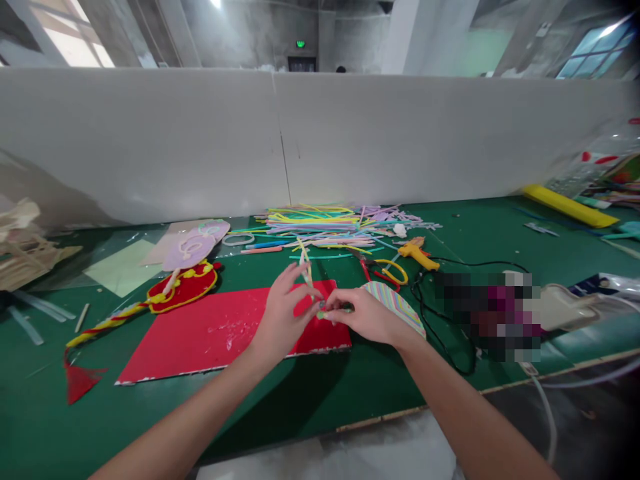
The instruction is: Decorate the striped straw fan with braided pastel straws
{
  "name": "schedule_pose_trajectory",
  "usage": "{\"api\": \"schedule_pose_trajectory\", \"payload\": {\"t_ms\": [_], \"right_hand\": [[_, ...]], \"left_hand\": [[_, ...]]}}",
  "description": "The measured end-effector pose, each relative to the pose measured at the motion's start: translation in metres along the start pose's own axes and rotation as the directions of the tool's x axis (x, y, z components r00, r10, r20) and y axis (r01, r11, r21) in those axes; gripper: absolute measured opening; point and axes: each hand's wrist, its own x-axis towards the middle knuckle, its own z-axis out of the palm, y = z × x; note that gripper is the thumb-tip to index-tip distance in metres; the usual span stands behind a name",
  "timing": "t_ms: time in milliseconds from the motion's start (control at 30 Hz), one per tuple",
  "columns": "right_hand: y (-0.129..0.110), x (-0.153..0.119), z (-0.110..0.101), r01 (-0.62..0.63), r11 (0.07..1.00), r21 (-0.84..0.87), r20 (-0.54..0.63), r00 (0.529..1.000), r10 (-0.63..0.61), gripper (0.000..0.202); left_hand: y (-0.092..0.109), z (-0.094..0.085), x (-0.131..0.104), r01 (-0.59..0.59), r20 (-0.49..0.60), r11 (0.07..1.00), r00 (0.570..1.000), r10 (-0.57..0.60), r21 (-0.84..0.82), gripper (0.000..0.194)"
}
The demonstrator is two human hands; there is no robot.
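Observation:
Over the red board, my left hand is closed around pale yellow and white pipe cleaners, whose ends stick up above the fingers. My right hand meets it at the fingertips, pinched on the lower end of the same strands. A small greenish bit shows between the two hands, too small to name. Beside my right wrist lies a striped, rounded piece, partly covered by the hand. Behind the hands is a pile of coloured pipe cleaners.
Scissors with a yellow handle and a yellow glue gun with a black cord lie right of centre. At left rests a red ornament with a twisted handle and tassel. A white partition borders the green table.

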Motion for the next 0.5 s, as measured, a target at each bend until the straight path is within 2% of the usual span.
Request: {"api": "schedule_pose_trajectory", "payload": {"t_ms": [67,133,300,500], "right_hand": [[-0.002,0.0,-0.005,0.024,0.999,0.034,0.013,1.0,-0.024,0.014],[-0.002,-0.001,-0.009,0.042,0.997,0.071,0.035,0.998,-0.044,0.016],[0.001,-0.003,-0.014,0.04,0.989,0.142,0.06,0.997,-0.049,0.022],[-0.004,-0.004,-0.015,0.029,0.98,0.195,0.039,0.999,-0.038,0.025]], "left_hand": [[0.0,-0.005,0.001,-0.126,0.112,0.99,0.987,0.117,0.069,0.012],[-0.002,-0.009,0.001,-0.208,0.179,0.974,0.965,0.19,0.087,0.018],[-0.004,-0.018,0.001,-0.382,0.261,0.917,0.902,0.344,0.111,0.026],[-0.001,-0.024,0.002,-0.525,0.291,0.805,0.844,0.451,0.276,0.029]]}}
